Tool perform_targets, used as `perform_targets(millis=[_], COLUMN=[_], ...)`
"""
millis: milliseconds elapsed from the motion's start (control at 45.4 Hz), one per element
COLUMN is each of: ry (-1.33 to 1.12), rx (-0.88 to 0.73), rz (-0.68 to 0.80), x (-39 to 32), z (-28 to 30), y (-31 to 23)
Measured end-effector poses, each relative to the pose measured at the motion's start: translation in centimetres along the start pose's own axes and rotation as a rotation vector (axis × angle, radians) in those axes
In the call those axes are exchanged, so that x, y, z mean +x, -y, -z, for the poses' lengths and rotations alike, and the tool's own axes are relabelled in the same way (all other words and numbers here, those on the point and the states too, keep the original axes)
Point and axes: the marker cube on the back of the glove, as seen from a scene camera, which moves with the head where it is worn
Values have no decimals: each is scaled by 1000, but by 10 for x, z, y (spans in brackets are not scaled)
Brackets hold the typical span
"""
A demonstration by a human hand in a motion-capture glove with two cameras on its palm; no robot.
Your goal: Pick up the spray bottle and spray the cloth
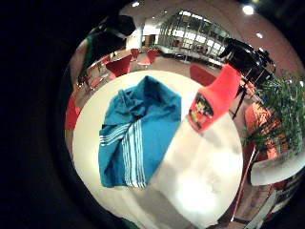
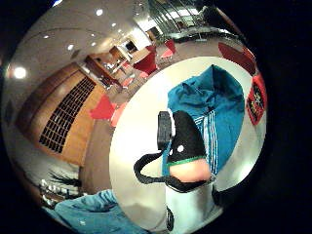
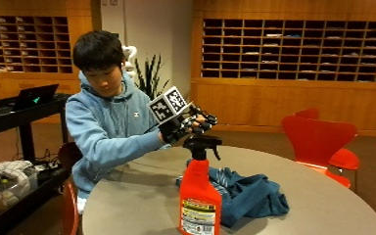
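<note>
Your gloved right hand (image 3: 189, 125) hangs in the air above the round desk (image 3: 136, 200), raised to about chest height, with nothing in it. Its fingers (image 3: 204, 122) are loosely bent and a little apart, closed around nothing.

The spray bottle (image 3: 199, 196) stands upright on the desk below your hand and farther out from you, apart from it. Its body is red-orange with a printed label low down, and its black trigger head (image 3: 201, 143) sits just under the level of your fingertips in the outside view. In the little-finger-side palm view the spray bottle (image 1: 214, 100) stands just beside the cloth, its label facing the palm.

The cloth (image 3: 250, 193) lies crumpled on the desk right beneath your hand, a blue towel bunched into folds. It rests just beside the bottle on the side nearer your hand; whether the two touch cannot be told. The little-finger-side palm view shows white stripes across the cloth (image 1: 138, 133) near one end. In the thumb-side palm view, one gloved fingertip (image 2: 187, 146) sits in front of the cloth (image 2: 209, 107), with the white desk (image 2: 131, 146) around it.

Your other arm, in a light blue sleeve (image 3: 119, 147), rests at the desk edge nearest your body.
</note>
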Motion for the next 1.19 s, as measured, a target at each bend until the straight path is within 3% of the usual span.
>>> perform_targets(millis=[330, 639, 1190], ry=[129, 222, 393], rx=[255, 360, 494], rz=[-23, -95, -399], x=[25, 56, 153], z=[29, 50, 44], y=[-8, -25, -36])
